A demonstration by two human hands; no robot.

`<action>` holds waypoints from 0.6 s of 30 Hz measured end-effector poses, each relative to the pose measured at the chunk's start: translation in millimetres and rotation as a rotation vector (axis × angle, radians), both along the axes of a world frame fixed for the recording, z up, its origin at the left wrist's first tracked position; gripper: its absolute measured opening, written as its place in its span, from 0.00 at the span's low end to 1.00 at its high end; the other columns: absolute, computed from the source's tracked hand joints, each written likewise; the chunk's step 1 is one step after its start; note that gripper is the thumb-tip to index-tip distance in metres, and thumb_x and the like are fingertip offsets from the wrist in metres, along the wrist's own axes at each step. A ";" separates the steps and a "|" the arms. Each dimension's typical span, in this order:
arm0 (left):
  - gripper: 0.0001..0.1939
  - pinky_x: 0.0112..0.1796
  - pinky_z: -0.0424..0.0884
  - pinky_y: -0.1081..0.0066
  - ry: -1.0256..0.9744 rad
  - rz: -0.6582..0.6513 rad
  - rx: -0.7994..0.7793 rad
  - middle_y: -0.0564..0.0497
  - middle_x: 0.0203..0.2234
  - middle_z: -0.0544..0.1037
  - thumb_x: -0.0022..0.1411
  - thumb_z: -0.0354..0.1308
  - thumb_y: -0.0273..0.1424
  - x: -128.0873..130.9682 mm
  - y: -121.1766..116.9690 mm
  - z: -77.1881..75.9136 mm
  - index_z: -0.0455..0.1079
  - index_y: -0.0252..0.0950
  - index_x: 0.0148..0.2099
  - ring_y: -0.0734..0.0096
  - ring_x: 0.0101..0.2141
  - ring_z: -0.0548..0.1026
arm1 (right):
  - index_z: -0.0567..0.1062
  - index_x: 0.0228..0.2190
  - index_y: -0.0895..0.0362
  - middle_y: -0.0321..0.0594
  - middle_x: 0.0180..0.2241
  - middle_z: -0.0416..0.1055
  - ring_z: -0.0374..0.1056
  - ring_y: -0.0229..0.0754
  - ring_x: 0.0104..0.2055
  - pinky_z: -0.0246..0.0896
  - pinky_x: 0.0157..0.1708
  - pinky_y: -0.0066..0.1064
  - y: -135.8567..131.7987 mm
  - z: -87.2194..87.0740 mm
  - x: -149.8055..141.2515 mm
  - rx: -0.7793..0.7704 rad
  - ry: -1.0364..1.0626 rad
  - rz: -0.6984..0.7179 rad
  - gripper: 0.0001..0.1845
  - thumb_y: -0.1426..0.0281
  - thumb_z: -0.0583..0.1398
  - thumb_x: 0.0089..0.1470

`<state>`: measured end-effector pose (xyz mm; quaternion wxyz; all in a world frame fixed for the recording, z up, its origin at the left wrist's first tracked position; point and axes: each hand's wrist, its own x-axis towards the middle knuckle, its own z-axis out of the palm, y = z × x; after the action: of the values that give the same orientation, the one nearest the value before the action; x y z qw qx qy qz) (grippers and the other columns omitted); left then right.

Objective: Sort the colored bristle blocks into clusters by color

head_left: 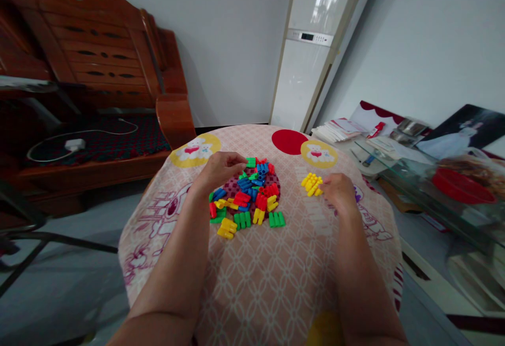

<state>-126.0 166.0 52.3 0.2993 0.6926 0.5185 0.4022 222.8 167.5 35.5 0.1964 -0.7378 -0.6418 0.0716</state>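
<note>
A heap of plastic building blocks [244, 184] in red, blue, green and yellow lies on the round cloth-covered table, made of short joined tubes. My left hand [223, 171] reaches over the left side of the heap, thumb and fingers pinched together at a green block [251, 162] at its far edge. To the right, apart from the heap, my right hand [338, 192] has its fingers closed at the right end of a cluster of joined yellow blocks [312, 184]. Nearest me at the heap's front are a yellow block [227, 228] and a green block [276, 220].
The patterned tablecloth [264, 283] covers the table. On the right stands a glass-topped cabinet [418, 177] with papers, a metal bowl and a red basket [463, 185]. A wooden bench [173, 109] is at the left, and a tall white air conditioner [302, 72] at the back.
</note>
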 end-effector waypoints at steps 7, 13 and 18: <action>0.17 0.29 0.72 0.73 -0.028 0.001 -0.001 0.48 0.25 0.80 0.54 0.60 0.40 -2.0 -2.1 2.4 0.77 0.33 0.40 0.68 0.27 0.77 | 0.81 0.28 0.56 0.35 0.24 0.76 0.70 0.38 0.28 0.62 0.31 0.26 -40.7 10.8 -101.8 0.019 0.213 0.744 0.07 0.73 0.61 0.53; 0.17 0.31 0.74 0.72 -0.066 0.026 0.009 0.48 0.26 0.81 0.54 0.61 0.40 -4.9 -0.8 0.3 0.77 0.33 0.40 0.67 0.28 0.78 | 0.75 0.50 0.55 0.48 0.53 0.71 0.65 0.48 0.56 0.59 0.56 0.41 -63.6 -30.3 -168.9 0.227 0.042 1.000 0.17 0.73 0.59 0.59; 0.17 0.30 0.74 0.72 -0.081 0.021 0.013 0.49 0.25 0.80 0.54 0.61 0.40 -4.6 1.1 -1.0 0.77 0.33 0.40 0.68 0.27 0.78 | 0.69 0.57 0.54 0.50 0.64 0.60 0.52 0.55 0.66 0.45 0.64 0.53 -60.7 -51.8 -184.1 0.273 -0.082 0.941 0.23 0.66 0.58 0.62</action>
<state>-130.6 167.1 51.3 0.3113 0.6722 0.5106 0.4365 38.7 106.7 -16.3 0.2123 -0.3376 -0.9162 0.0384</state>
